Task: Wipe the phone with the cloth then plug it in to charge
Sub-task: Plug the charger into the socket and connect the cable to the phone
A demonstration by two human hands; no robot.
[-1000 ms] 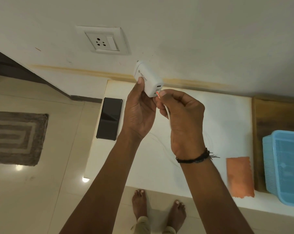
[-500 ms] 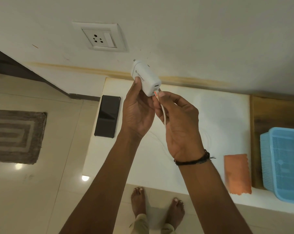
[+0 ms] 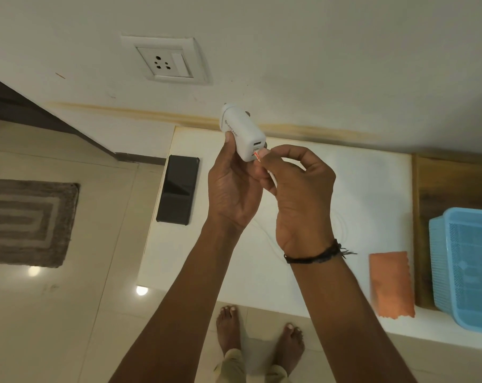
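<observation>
The left hand grips the charger; the right hand pinches the cable plug at its five-o'clock port. Best push straight, steadily.

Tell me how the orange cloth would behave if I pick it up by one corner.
The orange cloth looks thin and lies flat on the white table, so it would probably hang limp and feel very light. Its zigzag bottom edge suggests a cleaning cloth, unlikely to break or roll.

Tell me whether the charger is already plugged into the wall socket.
No: the charger is held in the left hand below the wall socket, whose holes are bare.
</observation>
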